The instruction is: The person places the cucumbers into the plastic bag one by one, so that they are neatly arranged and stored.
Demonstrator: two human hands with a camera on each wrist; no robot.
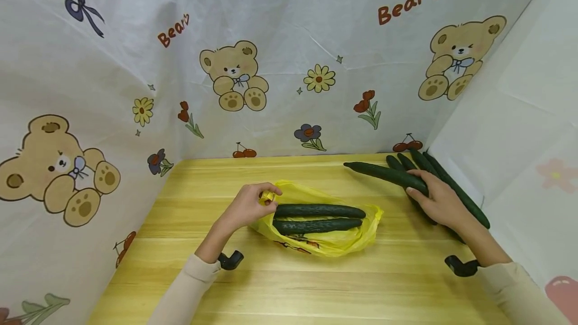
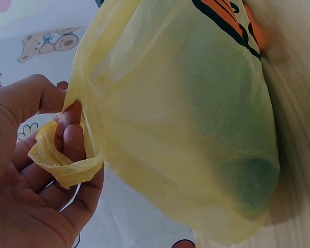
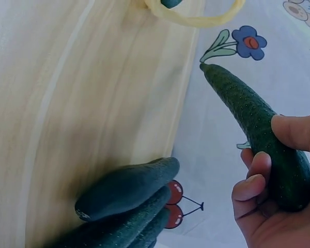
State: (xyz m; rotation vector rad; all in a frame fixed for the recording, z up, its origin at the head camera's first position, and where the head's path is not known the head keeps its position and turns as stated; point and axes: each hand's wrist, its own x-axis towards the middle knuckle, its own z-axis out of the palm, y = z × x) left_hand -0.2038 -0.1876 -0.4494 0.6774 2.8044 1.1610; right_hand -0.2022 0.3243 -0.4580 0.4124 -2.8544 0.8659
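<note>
Table, head view: I see a yellow bag [image 1: 298, 192] lying on the table [image 1: 298, 285], its mouth open, with two cucumbers [image 1: 320, 210] side by side inside.
Left hand, head view: the left hand [image 1: 250, 205] is clamped on the bag's edge at its left end.
Right hand, head view: the right hand [image 1: 440, 199] grips a third cucumber [image 1: 384, 172] over the pile [image 1: 469, 203] at the table's right side; its narrow tip points left, well apart from the bag.
Bag edge, left wrist view: thumb and fingers pinch the thin plastic, a twisted loop [image 2: 67, 173] hanging about the fingers; dark green shows through the bag's wall.
Held cucumber, right wrist view: the thumb presses one side and fingers curl round the other, near the thick end; I see it apart from the pile below.
Step in hand: I judge it to be shifting cucumbers between pile and bag, one already lifted.
Next move: I think a transfer to the bag calls for holding its mouth wide and laying the cucumber lengthwise beside the other two.
</note>
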